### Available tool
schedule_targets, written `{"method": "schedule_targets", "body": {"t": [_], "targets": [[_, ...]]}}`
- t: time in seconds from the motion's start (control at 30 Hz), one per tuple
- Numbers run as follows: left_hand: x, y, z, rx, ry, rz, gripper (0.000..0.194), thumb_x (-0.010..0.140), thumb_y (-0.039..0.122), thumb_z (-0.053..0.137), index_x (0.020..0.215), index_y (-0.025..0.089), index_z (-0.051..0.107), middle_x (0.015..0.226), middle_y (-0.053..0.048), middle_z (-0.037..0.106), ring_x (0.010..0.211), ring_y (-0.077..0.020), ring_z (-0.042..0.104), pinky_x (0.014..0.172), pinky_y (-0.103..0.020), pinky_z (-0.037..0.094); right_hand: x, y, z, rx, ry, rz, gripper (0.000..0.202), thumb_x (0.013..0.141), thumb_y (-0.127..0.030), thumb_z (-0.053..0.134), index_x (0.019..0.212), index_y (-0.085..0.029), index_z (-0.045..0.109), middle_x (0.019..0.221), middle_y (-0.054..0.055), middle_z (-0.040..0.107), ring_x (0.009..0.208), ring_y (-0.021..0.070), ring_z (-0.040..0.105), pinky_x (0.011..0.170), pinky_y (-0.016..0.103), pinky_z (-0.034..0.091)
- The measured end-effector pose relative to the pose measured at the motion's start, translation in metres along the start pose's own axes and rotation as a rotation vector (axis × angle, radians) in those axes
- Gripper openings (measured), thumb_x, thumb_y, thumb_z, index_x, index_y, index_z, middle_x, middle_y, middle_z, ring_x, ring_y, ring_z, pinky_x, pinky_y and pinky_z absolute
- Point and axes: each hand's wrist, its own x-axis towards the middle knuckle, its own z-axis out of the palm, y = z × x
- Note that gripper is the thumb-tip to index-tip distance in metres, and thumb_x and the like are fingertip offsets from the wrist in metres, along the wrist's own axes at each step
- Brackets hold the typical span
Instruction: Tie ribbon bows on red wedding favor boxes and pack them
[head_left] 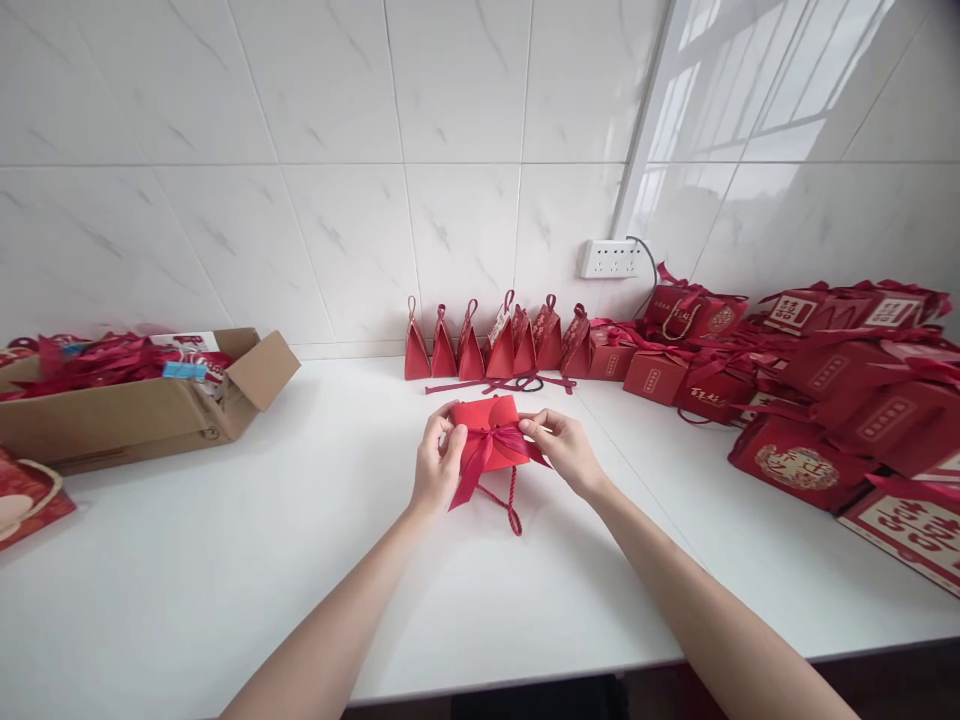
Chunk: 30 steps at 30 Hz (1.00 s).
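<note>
Head view: a small bright-red card box (491,412) with a dark-red satin ribbon bow (491,438) across its front and a twisted red cord loop (514,510) hanging below is above the middle of the white table (315,590), well in from its front edge. The left hand (437,460) grips the box's left side; the right hand (564,448) pinches the ribbon at its right.

A white table (300,580) carries an open cardboard box (135,430) at its left — a red bag (30,500) just beside it, nearer the viewer. By the tiled wall stand red triangular boxes (470,355), dark red ribbons (499,384) lying before them — and red gift boxes (847,380) pile up at the right.
</note>
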Motion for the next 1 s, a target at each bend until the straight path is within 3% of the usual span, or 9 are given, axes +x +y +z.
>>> {"method": "schedule_targets", "body": {"t": [0.23, 0.3, 0.4, 0.5, 0.57, 0.63, 0.73, 0.87, 1.0], "targets": [[0.005, -0.002, -0.001, 0.015, 0.001, -0.015, 0.03, 0.084, 0.044, 0.048, 0.067, 0.02, 0.038, 0.118, -0.007, 0.057, 0.099, -0.0184, 0.056, 0.083, -0.029, 0.041, 0.003, 0.007, 0.001, -0.08, 0.057, -0.035, 0.05, 0.067, -0.064, 0.066, 0.063, -0.018, 0.048, 0.069, 0.002, 0.06, 0.061, 0.0125, 0.054, 0.053, 0.025, 0.043], [0.007, -0.004, -0.002, 0.001, 0.005, -0.047, 0.032, 0.083, 0.044, 0.05, 0.066, 0.02, 0.038, 0.114, -0.007, 0.059, 0.1, -0.0193, 0.055, 0.086, -0.03, 0.04, 0.003, 0.008, 0.0, -0.082, 0.023, -0.045, 0.05, 0.068, -0.065, 0.064, 0.066, -0.018, 0.049, 0.08, 0.006, 0.063, 0.069, 0.0159, 0.059, 0.058, 0.027, 0.046], [0.012, -0.006, -0.007, -0.067, 0.002, -0.054, 0.033, 0.08, 0.045, 0.054, 0.064, 0.02, 0.04, 0.112, -0.007, 0.061, 0.103, -0.0211, 0.056, 0.087, -0.032, 0.041, 0.001, 0.009, -0.002, -0.111, -0.123, -0.165, 0.058, 0.058, -0.06, 0.075, 0.094, -0.021, 0.054, 0.121, 0.012, 0.056, 0.112, 0.0269, 0.054, 0.079, 0.036, 0.051], [0.016, -0.005, -0.013, -0.113, -0.112, -0.032, 0.035, 0.08, 0.044, 0.057, 0.062, 0.019, 0.04, 0.112, -0.008, 0.061, 0.102, -0.0221, 0.057, 0.087, -0.034, 0.044, -0.003, 0.011, -0.002, -0.181, -0.321, -0.266, 0.1, 0.053, -0.049, 0.083, 0.135, -0.028, 0.03, 0.146, 0.013, 0.03, 0.137, 0.029, 0.028, 0.101, 0.044, 0.041], [0.015, -0.003, -0.016, -0.042, -0.147, 0.019, 0.034, 0.08, 0.042, 0.058, 0.061, 0.019, 0.042, 0.112, -0.009, 0.06, 0.107, -0.0232, 0.056, 0.087, -0.035, 0.044, -0.005, 0.012, 0.0, -0.236, -0.381, -0.299, 0.108, 0.059, -0.042, 0.081, 0.143, -0.03, 0.015, 0.149, 0.013, 0.025, 0.138, 0.0283, 0.026, 0.106, 0.047, 0.034], [0.012, -0.001, -0.016, 0.112, -0.023, 0.173, 0.03, 0.081, 0.038, 0.06, 0.063, 0.019, 0.047, 0.111, -0.009, 0.056, 0.111, -0.0231, 0.053, 0.087, -0.034, 0.045, -0.005, 0.015, 0.001, -0.308, -0.33, -0.344, 0.108, 0.061, -0.037, 0.08, 0.144, -0.03, 0.012, 0.147, 0.013, 0.026, 0.137, 0.0291, 0.029, 0.107, 0.049, 0.033], [0.001, 0.004, -0.012, 0.353, 0.192, 0.6, 0.018, 0.079, 0.027, 0.066, 0.068, 0.019, 0.054, 0.092, -0.004, 0.049, 0.093, -0.0161, 0.054, 0.079, -0.028, 0.047, -0.004, 0.024, 0.004, -0.431, -0.173, -0.422, 0.106, 0.06, -0.036, 0.08, 0.143, -0.028, 0.015, 0.146, 0.014, 0.025, 0.136, 0.0316, 0.029, 0.107, 0.051, 0.032], [-0.013, 0.011, -0.003, 0.504, 0.063, 1.031, 0.014, 0.078, 0.018, 0.068, 0.073, 0.019, 0.055, 0.074, 0.001, 0.041, 0.068, -0.0112, 0.044, 0.061, -0.022, 0.043, -0.005, 0.036, 0.007, -0.475, -0.145, -0.486, 0.102, 0.064, -0.04, 0.078, 0.142, -0.029, 0.013, 0.143, 0.015, 0.028, 0.135, 0.0316, 0.031, 0.106, 0.051, 0.035], [-0.015, 0.017, 0.0, 0.543, 0.013, 1.134, 0.018, 0.076, 0.014, 0.069, 0.07, 0.019, 0.053, 0.065, 0.002, 0.04, 0.063, -0.0114, 0.039, 0.058, -0.024, 0.039, -0.005, 0.039, 0.008, -0.461, -0.166, -0.501, 0.106, 0.064, -0.043, 0.078, 0.142, -0.03, 0.008, 0.143, 0.015, 0.027, 0.134, 0.0321, 0.033, 0.104, 0.052, 0.038]]}}
